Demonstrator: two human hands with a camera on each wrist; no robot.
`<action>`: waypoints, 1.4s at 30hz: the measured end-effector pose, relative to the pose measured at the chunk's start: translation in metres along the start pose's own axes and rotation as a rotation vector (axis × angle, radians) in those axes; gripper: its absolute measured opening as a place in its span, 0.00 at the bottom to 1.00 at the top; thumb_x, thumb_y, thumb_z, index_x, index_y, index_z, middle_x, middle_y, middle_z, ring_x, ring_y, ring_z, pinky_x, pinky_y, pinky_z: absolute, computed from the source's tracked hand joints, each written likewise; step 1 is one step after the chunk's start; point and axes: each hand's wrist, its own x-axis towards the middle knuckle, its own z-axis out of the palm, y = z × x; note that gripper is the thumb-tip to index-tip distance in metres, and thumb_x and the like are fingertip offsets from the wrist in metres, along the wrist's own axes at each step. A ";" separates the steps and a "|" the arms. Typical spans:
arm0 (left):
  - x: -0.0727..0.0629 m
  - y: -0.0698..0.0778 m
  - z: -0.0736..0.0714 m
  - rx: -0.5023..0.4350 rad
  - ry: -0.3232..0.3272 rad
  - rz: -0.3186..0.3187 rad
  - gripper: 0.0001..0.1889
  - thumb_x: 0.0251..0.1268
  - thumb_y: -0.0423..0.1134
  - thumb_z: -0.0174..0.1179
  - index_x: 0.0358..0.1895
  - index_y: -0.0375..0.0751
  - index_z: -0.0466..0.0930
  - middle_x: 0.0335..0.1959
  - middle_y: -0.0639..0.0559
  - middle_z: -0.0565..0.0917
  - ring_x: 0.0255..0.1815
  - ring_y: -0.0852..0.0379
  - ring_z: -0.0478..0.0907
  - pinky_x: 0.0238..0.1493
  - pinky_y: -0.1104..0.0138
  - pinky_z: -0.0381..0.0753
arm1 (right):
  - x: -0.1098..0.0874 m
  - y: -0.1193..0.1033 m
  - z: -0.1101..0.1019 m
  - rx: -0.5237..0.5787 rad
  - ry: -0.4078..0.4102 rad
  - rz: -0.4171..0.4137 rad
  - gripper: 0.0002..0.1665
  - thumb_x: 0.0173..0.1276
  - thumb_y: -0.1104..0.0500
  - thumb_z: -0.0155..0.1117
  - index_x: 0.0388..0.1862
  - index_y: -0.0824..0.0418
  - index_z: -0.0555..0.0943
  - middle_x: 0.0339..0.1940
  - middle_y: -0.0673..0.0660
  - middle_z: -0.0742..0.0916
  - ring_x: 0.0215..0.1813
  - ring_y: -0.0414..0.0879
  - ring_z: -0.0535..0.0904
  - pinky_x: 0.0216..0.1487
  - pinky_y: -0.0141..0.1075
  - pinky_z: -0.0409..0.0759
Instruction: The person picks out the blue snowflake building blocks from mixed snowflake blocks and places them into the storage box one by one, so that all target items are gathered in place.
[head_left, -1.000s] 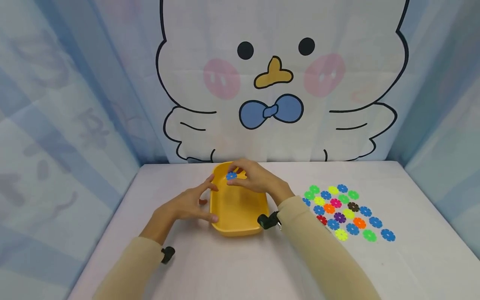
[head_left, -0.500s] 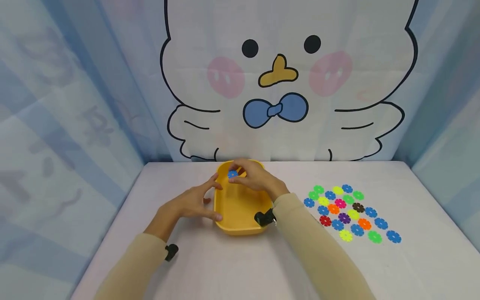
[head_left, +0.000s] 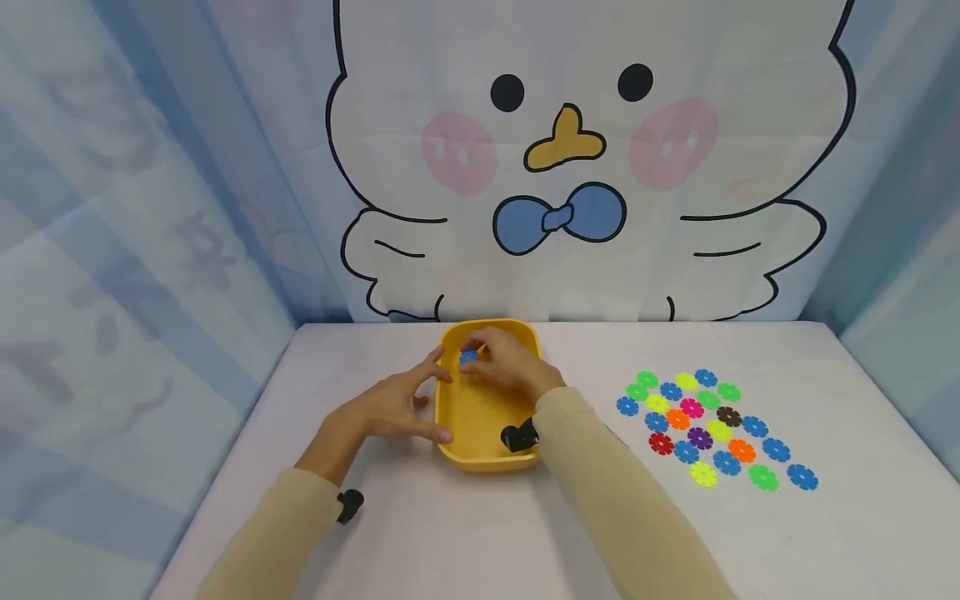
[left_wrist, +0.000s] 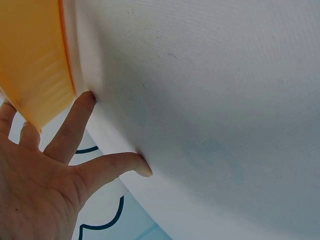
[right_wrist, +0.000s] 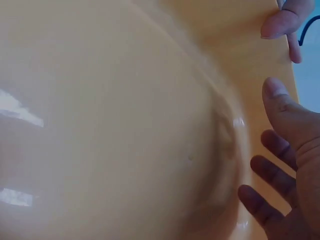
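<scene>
In the head view my right hand (head_left: 510, 362) is over the far part of a yellow tray (head_left: 480, 433), pinching a blue notched snowflake disc (head_left: 468, 357) between thumb and fingers. In the right wrist view, that hand's fingers (right_wrist: 272, 175) are near the tray's inner wall, and no disc shows there. My left hand (head_left: 390, 408) is spread at the tray's left side, its thumb and a few fingertips on the rim. From the left wrist, some fingers (left_wrist: 70, 130) stretch out beside the tray wall (left_wrist: 35, 55). No other disc shows in the visible part of the tray.
Several snowflake discs (head_left: 700, 438) in blue, green, yellow, orange, red, pink, purple and dark brown lie loose on the white table (head_left: 435, 533), right of the tray. A curtain with a cartoon figure (head_left: 558, 275) hangs behind the table's far edge.
My right hand has lowered slightly into the tray, still pinching the blue disc. The left hand keeps its place on the rim. The head view has shifted, so the scene appears farther right.
</scene>
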 end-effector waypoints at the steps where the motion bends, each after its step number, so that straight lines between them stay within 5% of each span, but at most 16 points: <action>1: 0.001 0.000 0.000 0.000 -0.001 -0.003 0.46 0.44 0.68 0.77 0.69 0.62 0.68 0.85 0.72 0.40 0.64 0.45 0.81 0.68 0.45 0.76 | 0.001 0.001 0.000 0.003 -0.002 -0.003 0.19 0.72 0.49 0.69 0.59 0.50 0.82 0.62 0.53 0.81 0.61 0.49 0.75 0.71 0.44 0.74; 12: 0.001 0.002 0.001 0.000 -0.006 -0.018 0.46 0.44 0.68 0.77 0.70 0.64 0.68 0.84 0.73 0.39 0.65 0.44 0.80 0.68 0.45 0.76 | 0.012 0.006 0.010 -0.045 0.022 0.012 0.20 0.72 0.47 0.69 0.59 0.49 0.82 0.45 0.52 0.81 0.49 0.48 0.76 0.56 0.38 0.79; 31: 0.003 0.005 0.003 -0.017 -0.025 -0.013 0.44 0.47 0.66 0.77 0.68 0.63 0.69 0.85 0.72 0.38 0.65 0.43 0.80 0.68 0.45 0.76 | 0.010 0.005 0.011 -0.078 0.030 0.070 0.22 0.72 0.49 0.69 0.64 0.46 0.81 0.41 0.52 0.79 0.45 0.47 0.75 0.48 0.35 0.78; 42: -0.003 0.001 0.004 -0.051 -0.018 -0.013 0.45 0.47 0.65 0.77 0.70 0.60 0.68 0.85 0.69 0.38 0.67 0.39 0.78 0.66 0.46 0.79 | -0.012 -0.012 -0.008 -0.104 -0.086 -0.096 0.21 0.76 0.47 0.65 0.61 0.56 0.82 0.43 0.52 0.83 0.44 0.46 0.77 0.47 0.34 0.79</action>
